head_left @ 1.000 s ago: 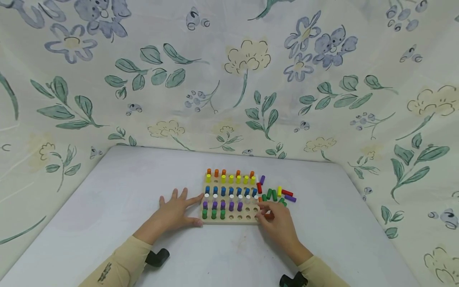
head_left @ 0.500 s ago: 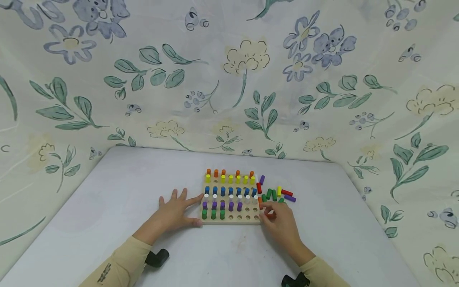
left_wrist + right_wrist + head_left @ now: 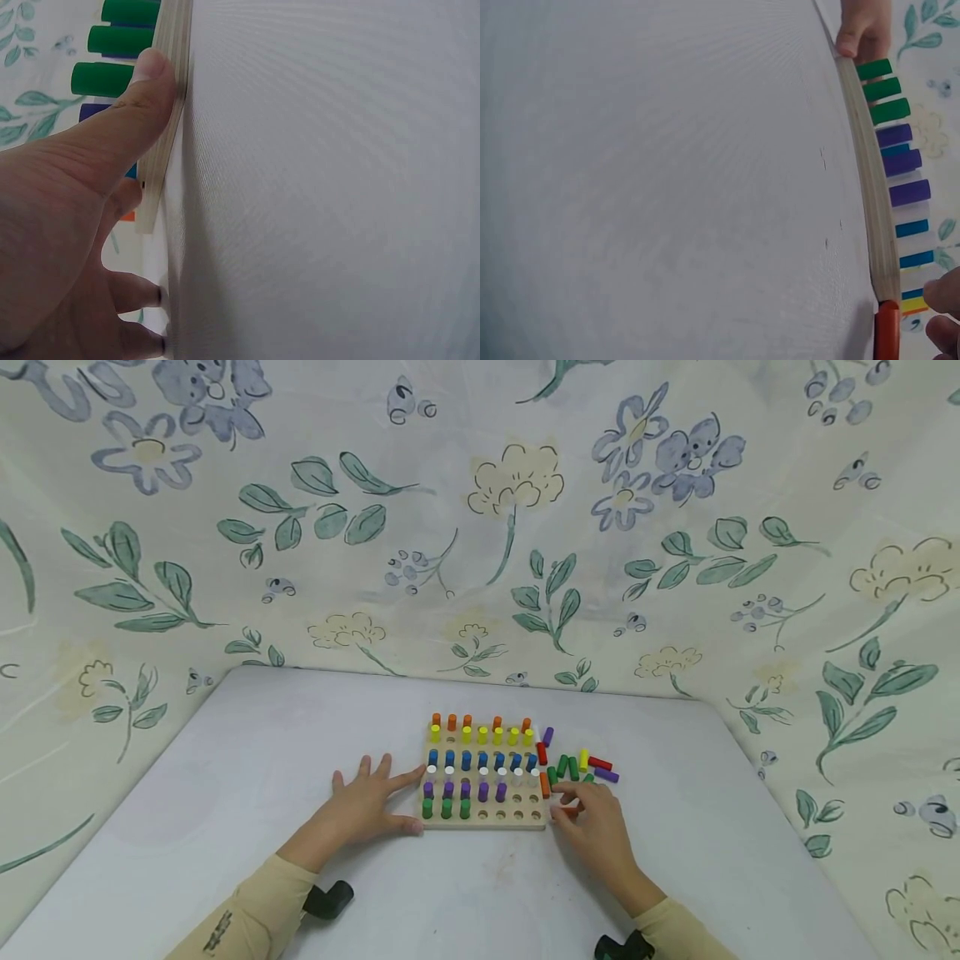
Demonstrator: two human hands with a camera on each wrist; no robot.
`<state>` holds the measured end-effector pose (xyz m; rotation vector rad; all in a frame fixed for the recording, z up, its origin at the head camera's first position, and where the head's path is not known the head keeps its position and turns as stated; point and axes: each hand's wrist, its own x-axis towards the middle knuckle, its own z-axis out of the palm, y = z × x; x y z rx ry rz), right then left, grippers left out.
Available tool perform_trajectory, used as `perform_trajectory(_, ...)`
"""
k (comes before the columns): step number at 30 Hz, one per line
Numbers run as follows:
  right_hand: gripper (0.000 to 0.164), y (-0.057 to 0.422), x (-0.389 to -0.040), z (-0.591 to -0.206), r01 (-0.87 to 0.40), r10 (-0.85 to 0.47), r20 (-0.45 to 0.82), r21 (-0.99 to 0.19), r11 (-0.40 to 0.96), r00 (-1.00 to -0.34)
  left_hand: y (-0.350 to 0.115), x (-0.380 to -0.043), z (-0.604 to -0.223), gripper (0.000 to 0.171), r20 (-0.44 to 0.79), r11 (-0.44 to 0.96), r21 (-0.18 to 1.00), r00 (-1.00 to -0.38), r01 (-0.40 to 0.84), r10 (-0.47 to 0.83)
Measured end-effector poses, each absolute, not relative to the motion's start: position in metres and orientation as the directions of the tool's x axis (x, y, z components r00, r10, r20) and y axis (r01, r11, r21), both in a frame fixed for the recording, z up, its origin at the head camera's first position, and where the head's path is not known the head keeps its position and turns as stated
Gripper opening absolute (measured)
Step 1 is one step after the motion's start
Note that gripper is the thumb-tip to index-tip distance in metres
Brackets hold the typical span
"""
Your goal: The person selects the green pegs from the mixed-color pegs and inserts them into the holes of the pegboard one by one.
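Note:
A wooden pegboard (image 3: 480, 825) lies on the table with rows of upright orange, yellow, blue, white, purple and green pegs. My left hand (image 3: 363, 806) has its fingers spread at the board's left side. Thumb and index finger touch that edge; in the left wrist view the thumb (image 3: 146, 94) presses near the green pegs (image 3: 101, 79). Just off the board's right edge is my right hand (image 3: 596, 827), thumb and index fingertips apart with nothing between them. A red-orange peg (image 3: 887, 330) lies close below its fingers. An orange peg (image 3: 545, 785) lies along the board's right edge.
Loose green pegs (image 3: 573, 767), a yellow peg (image 3: 584, 760), red pegs (image 3: 600, 763) and purple pegs (image 3: 607, 775) lie right of the board. Holes at the board's front right hold no pegs. A floral cloth (image 3: 480, 527) hangs behind the white table (image 3: 300, 718).
My right hand has drawn back a little to the right from the board's edge, uncovering more of the orange peg there. The left hand has stayed in place.

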<state>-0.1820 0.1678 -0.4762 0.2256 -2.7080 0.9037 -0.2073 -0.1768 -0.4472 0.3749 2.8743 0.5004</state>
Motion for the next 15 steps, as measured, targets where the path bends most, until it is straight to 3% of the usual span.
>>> perform_trajectory(15, 0.030, 0.1759, -0.1834, -0.4765, -0.228, -0.050, 0.327, -0.533, 0.815, -0.944, -0.1777, -0.2084, -0.4470, 0.095, -0.160, 0.909, 0.364, -0.947, 0.205, 0.278)
